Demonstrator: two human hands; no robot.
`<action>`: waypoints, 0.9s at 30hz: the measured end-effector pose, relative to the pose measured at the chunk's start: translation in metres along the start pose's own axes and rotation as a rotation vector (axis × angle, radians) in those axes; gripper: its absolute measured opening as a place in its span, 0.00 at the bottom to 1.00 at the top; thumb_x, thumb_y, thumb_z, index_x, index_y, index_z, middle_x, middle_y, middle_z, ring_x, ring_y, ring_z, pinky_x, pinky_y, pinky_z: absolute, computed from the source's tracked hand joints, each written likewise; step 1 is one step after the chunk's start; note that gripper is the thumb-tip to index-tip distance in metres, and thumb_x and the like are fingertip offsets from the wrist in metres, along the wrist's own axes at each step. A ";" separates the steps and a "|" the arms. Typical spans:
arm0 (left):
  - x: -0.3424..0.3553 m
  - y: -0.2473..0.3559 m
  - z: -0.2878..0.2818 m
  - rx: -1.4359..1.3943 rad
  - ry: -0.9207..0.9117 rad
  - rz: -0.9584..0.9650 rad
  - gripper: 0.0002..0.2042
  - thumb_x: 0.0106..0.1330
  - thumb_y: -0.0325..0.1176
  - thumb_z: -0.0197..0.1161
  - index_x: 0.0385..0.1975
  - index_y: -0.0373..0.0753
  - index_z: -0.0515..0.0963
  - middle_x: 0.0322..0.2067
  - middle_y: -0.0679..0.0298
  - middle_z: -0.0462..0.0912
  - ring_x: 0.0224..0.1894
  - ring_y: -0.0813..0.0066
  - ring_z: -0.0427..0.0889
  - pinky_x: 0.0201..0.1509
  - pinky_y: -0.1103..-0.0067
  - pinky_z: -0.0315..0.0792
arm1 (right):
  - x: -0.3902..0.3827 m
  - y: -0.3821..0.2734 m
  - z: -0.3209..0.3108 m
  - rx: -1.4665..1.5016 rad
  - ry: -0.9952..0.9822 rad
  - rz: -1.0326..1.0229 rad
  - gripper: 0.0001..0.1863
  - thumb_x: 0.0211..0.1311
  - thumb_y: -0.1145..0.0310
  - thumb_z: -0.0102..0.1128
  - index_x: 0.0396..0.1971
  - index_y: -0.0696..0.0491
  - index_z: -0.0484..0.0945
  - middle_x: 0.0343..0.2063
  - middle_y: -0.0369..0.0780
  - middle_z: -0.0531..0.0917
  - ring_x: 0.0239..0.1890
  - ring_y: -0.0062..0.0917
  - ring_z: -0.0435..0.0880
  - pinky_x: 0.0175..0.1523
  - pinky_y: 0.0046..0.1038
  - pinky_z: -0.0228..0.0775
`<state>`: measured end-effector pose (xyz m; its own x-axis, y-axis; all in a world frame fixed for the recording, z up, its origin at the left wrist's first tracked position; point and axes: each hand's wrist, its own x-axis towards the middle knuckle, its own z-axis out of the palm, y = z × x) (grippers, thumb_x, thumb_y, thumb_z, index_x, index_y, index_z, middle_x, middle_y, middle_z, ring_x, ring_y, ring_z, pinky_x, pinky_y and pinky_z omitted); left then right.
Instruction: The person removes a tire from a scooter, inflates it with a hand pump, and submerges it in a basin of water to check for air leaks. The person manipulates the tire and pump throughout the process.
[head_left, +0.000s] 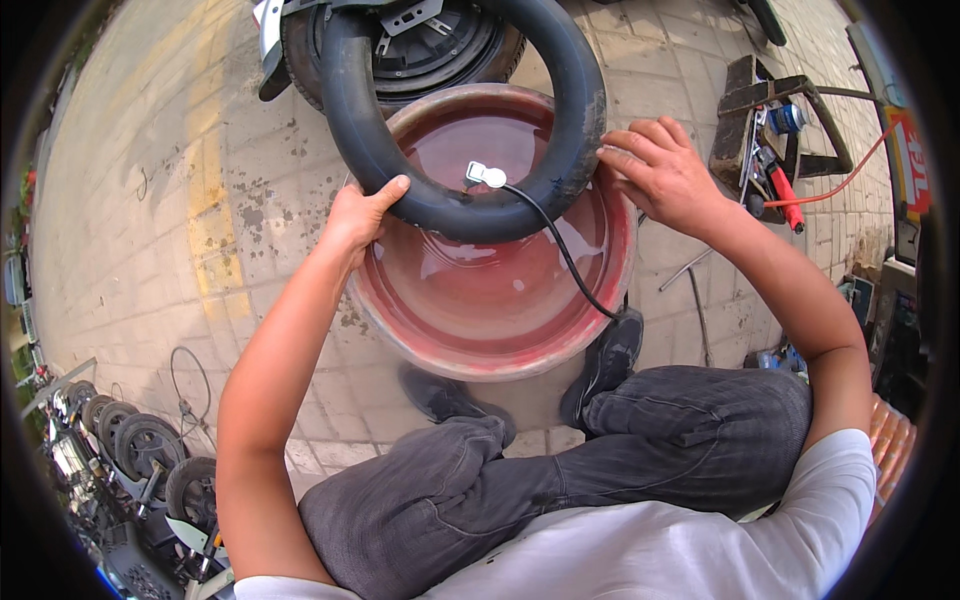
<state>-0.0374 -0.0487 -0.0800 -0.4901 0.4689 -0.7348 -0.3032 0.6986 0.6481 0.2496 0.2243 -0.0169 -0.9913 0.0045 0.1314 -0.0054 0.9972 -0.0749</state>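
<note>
Holding the black inner tube (450, 216) over the reddish basin (480, 371): left grip (358, 216) is clamped on its near-left arc, thumb on top, fingers mostly hidden. Right grip (665, 172) has fingertips at the outer wall opposite; cannot tell whether it closes around the rubber. White connector (487, 175) sits between the grips, by the tube's inner edge; black hose (562, 250) drops from it, nearer the body than right grip. Contact with the water (460, 285) unclear. Judgement: support evenly from both grips, turn slowly, leave hose slack; a tug could strain the connector.
</note>
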 end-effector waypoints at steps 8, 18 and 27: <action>0.011 -0.001 0.013 0.034 0.019 0.060 0.33 0.56 0.52 0.73 0.53 0.32 0.74 0.45 0.56 0.81 0.38 0.66 0.81 0.47 0.66 0.74 | 0.023 -0.016 0.042 -0.142 -0.086 -0.220 0.12 0.47 0.67 0.61 0.33 0.52 0.84 0.40 0.33 0.75 0.48 0.24 0.71 0.61 0.39 0.54; 0.027 -0.014 0.033 0.025 0.188 0.093 0.22 0.57 0.43 0.74 0.42 0.31 0.78 0.30 0.62 0.83 0.23 0.79 0.76 0.25 0.79 0.70 | 0.010 -0.024 0.062 -0.218 -0.217 -0.150 0.20 0.54 0.68 0.56 0.47 0.56 0.82 0.57 0.38 0.76 0.33 0.25 0.82 0.66 0.47 0.60; 0.046 -0.026 0.032 0.096 0.150 0.048 0.27 0.59 0.47 0.73 0.50 0.33 0.75 0.42 0.61 0.83 0.37 0.73 0.82 0.36 0.76 0.75 | 0.014 -0.020 0.077 -0.155 -0.257 -0.130 0.20 0.56 0.70 0.54 0.48 0.60 0.81 0.59 0.44 0.77 0.20 0.28 0.85 0.58 0.42 0.72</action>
<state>-0.0265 -0.0278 -0.1371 -0.6207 0.4224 -0.6605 -0.2002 0.7292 0.6544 0.2261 0.1988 -0.0898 -0.9844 -0.1233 -0.1258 -0.1340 0.9877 0.0803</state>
